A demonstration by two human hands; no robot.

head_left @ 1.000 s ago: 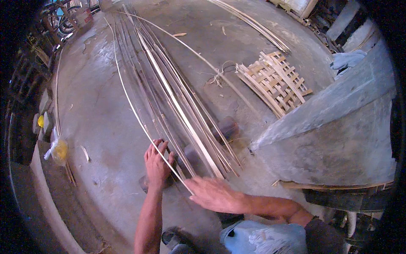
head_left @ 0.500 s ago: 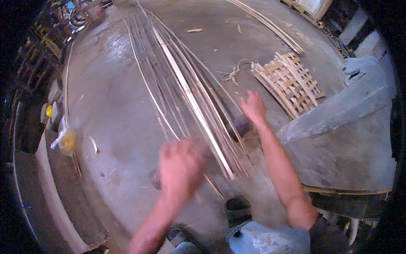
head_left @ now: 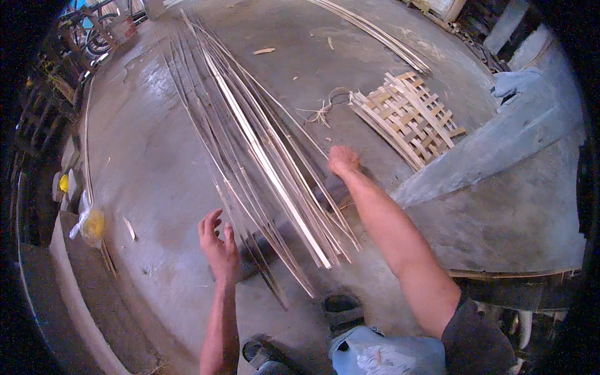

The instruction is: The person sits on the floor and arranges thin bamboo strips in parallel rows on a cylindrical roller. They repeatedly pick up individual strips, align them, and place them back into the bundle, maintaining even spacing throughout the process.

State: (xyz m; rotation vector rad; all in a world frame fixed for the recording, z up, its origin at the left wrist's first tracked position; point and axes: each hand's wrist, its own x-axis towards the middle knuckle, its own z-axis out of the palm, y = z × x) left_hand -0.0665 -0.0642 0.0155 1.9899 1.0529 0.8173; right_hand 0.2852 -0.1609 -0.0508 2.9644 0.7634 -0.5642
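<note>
A long bundle of split bamboo strips [head_left: 253, 140] lies fanned out on the floor in front of me. Near their close ends the strips rest across a dark log-like piece [head_left: 257, 250]. My left hand [head_left: 219, 247] is held left of the bundle, open, with fingers bent and apart and nothing in them. On the far right edge of the bundle, my right hand [head_left: 344, 161] is closed beside the outermost strip. Its fingertips are hidden, so what it grips, if anything, does not show.
A woven bamboo panel [head_left: 409, 115] lies to the right, beside a slanted grey slab [head_left: 481, 156]. More strips [head_left: 375, 34] lie at the far right. On the left are a yellow-filled plastic bag [head_left: 94, 224] and a low ledge [head_left: 78, 275]. My sandalled foot [head_left: 342, 309] is close to the strip ends.
My left hand has moved left, off the strips, with its fingers spread. My right hand has closed and shifted left toward the bundle. The near strips on the left have spread apart.
</note>
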